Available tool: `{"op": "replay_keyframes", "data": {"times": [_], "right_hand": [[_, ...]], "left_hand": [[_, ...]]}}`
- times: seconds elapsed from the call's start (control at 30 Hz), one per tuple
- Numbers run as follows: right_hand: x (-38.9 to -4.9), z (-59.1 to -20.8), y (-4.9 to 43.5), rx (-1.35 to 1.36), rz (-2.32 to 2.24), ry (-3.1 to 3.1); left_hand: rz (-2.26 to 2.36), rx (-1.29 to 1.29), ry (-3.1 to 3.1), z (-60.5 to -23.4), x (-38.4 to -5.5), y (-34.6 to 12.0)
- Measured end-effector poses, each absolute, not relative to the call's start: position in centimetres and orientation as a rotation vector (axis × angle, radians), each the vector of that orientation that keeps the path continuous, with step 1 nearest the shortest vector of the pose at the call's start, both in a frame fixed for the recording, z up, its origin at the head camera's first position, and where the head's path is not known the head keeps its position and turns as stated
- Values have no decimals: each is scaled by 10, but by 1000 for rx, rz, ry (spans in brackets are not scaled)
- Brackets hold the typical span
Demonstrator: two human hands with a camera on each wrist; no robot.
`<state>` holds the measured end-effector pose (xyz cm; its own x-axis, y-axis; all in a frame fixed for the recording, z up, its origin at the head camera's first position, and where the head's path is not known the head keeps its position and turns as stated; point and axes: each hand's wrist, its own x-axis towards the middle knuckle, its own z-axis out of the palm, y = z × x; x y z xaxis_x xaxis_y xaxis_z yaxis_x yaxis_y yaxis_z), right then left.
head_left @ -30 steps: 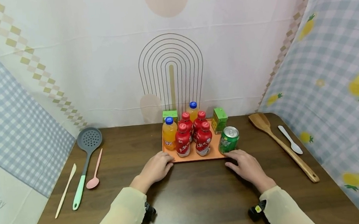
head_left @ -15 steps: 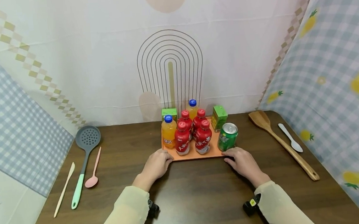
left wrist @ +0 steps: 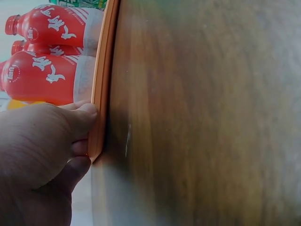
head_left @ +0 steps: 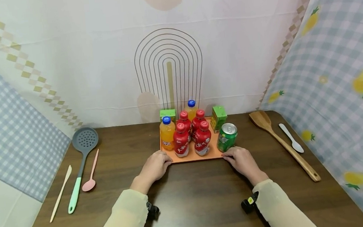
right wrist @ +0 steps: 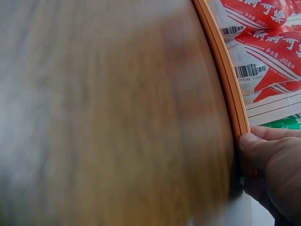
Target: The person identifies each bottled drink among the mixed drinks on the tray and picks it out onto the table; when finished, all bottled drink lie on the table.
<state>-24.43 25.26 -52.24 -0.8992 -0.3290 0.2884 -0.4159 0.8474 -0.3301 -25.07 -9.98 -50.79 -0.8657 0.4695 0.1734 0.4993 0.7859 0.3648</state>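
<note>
An orange tray [head_left: 215,147] lies on the brown table, loaded with drinks. My left hand [head_left: 153,167] grips its near left corner; in the left wrist view the thumb and fingers hold the tray rim [left wrist: 104,61]. At the near right corner my right hand [head_left: 242,160] pinches the rim [right wrist: 229,80] between thumb and fingers. Several red bottles [head_left: 181,142] stand in the middle. Beside them are a front orange-drink bottle [head_left: 168,134] with a blue cap and a second one [head_left: 191,110] behind. A green can [head_left: 227,138] stands near my right fingers, with green cartons [head_left: 218,119] [head_left: 167,113] further back.
On the left lie a grey skimmer [head_left: 84,140] with a mint handle, a pink spoon [head_left: 89,185] and a cream knife [head_left: 60,192]. A wooden spatula [head_left: 283,144] and a white spoon [head_left: 293,141] lie on the right. A patterned cloth [head_left: 113,72] hangs behind the table.
My right thumb and fingers have drawn in onto the tray's near right corner. The left hand keeps its place at the other corner. The view has shifted slightly.
</note>
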Motion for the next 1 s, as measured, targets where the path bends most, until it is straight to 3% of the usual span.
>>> {"op": "replay_keyframes", "data": {"times": [1.0], "right_hand": [[-252, -530, 210, 450, 730, -2824]], "left_hand": [[-687, -739, -2892, -508, -250, -147]]}}
